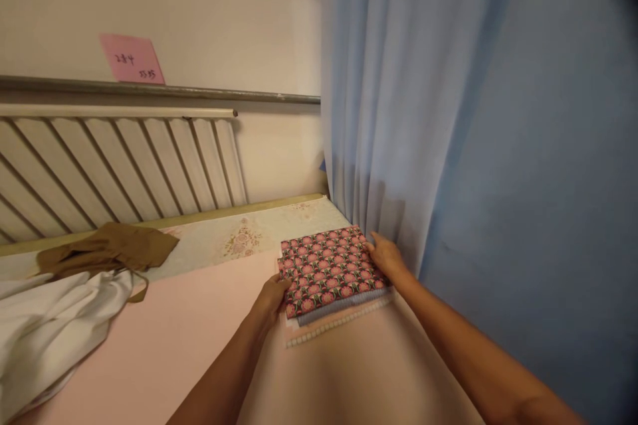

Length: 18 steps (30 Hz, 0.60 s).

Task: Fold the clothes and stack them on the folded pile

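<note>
A folded cloth with a red, pink and black flower pattern (pixel 326 269) lies on top of a small stack at the far right corner of the bed. Beneath it show a folded grey-blue cloth (pixel 343 306) and a pale pink cloth with a light dotted edge (pixel 339 327). My left hand (pixel 273 295) grips the stack's left edge, fingers partly hidden. At the opposite edge, my right hand (pixel 387 257) holds the patterned cloth, its thumb on the fabric and fingertips near the curtain.
A blue curtain (pixel 389 80) hangs close on the right. Pink and floral sheets cover the bed (pixel 199 312). A brown garment (pixel 112 247) and a crumpled white cloth (pixel 60 332) lie at left. Behind are a white radiator (pixel 119 163), a pipe (pixel 224 91) and a pink note (pixel 132 58).
</note>
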Motion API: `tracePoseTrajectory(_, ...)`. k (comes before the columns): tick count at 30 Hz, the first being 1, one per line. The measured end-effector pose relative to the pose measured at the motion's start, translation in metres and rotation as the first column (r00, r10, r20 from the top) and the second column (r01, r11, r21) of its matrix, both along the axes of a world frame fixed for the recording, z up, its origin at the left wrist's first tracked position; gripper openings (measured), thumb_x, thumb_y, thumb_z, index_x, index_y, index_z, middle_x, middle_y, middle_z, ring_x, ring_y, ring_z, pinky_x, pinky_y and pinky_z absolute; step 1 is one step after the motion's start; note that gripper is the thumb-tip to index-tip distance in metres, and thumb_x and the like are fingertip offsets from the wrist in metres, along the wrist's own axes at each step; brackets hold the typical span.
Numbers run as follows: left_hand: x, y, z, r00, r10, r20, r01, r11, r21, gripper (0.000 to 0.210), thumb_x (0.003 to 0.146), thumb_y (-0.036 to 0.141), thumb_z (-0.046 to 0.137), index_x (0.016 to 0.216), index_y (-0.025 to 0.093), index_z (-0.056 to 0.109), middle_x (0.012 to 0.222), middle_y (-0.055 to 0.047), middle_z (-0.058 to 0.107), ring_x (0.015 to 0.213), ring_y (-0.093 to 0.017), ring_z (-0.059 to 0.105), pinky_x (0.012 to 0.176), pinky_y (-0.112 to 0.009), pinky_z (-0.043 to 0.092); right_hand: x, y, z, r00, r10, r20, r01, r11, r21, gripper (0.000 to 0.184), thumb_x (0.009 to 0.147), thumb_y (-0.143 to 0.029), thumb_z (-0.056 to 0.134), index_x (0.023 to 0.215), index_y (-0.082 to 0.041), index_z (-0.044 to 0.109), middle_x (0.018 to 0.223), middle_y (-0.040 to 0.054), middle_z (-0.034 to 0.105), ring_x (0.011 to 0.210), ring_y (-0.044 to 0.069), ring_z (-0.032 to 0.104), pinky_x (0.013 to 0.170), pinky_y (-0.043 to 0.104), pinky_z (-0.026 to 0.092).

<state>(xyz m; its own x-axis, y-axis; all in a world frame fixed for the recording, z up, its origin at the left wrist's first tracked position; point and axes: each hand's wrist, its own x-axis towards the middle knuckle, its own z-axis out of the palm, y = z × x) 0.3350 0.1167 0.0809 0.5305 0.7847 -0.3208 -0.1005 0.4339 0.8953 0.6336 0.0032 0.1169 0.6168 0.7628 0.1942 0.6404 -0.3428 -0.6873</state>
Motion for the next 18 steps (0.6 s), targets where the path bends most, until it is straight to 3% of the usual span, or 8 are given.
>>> tracePoseTrajectory(4, -0.005, -0.008, -0.001, 1.0, -0.016, -0.019, 0.016, 1.0, -0.002, 0.035, 0.071, 0.016, 0.068, 0.105, 0.014, 0.061, 0.085, -0.008, 0.074, 0.069, -0.019, 0.071, 0.065, -0.029, 0.056, -0.05, 0.023, 0.01, 0.957, 0.228, 0.18, -0.23, 0.973, -0.013, 0.039, 0.092, -0.038, 0.048, 0.127, -0.022, 0.058, 0.136, 0.0072, 0.055, 0.128, 0.023, 0.045, 0.109, 0.034, 0.027)
tracePoseTrajectory(7, -0.013, -0.014, -0.005, 0.999, -0.021, -0.045, 0.02, 1.0, -0.009, 0.043, 0.073, 0.021, 0.068, 0.114, 0.015, 0.057, 0.086, -0.008, 0.074, 0.067, -0.018, 0.07, 0.062, -0.028, 0.055, -0.087, 0.035, -0.002, 0.909, 0.332, 0.252, -0.325, 0.943, -0.07, 0.041, 0.091, -0.044, 0.053, 0.126, -0.024, 0.059, 0.143, 0.0055, 0.05, 0.134, 0.024, 0.038, 0.113, 0.036, 0.021)
tracePoseTrajectory(11, -0.038, -0.025, -0.016, 0.994, -0.001, -0.11, -0.002, 1.0, -0.029, 0.066, 0.075, 0.028, 0.069, 0.132, 0.013, 0.041, 0.079, -0.006, 0.07, 0.059, -0.018, 0.067, 0.057, -0.029, 0.053, -0.112, 0.036, -0.03, 0.893, 0.338, 0.297, -0.306, 0.94, -0.151, 0.048, 0.09, -0.051, 0.053, 0.129, -0.024, 0.057, 0.147, 0.0093, 0.045, 0.138, 0.031, 0.032, 0.112, 0.049, 0.018)
tracePoseTrajectory(13, -0.057, -0.035, -0.026, 0.991, 0.012, -0.131, -0.017, 0.999, -0.041, 0.072, 0.074, 0.03, 0.07, 0.135, 0.012, 0.037, 0.078, -0.006, 0.069, 0.059, -0.018, 0.067, 0.057, -0.029, 0.052, -0.115, 0.035, -0.043, 0.864, 0.315, 0.393, -0.249, 0.945, -0.212, 0.051, 0.091, -0.052, 0.05, 0.134, -0.024, 0.053, 0.149, 0.0095, 0.042, 0.139, 0.031, 0.029, 0.112, 0.049, 0.018)
tracePoseTrajectory(18, -0.111, -0.071, -0.056, 0.982, 0.057, -0.178, -0.073, 0.994, -0.085, 0.059, 0.072, 0.037, 0.072, 0.121, 0.014, 0.048, 0.071, -0.004, 0.064, 0.054, -0.015, 0.064, 0.05, -0.025, 0.045, -0.11, 0.037, -0.064, 0.798, 0.315, 0.513, -0.236, 0.948, -0.215, 0.051, 0.091, -0.051, 0.046, 0.134, -0.026, 0.053, 0.147, 0.0091, 0.044, 0.138, 0.029, 0.033, 0.112, 0.048, 0.021)
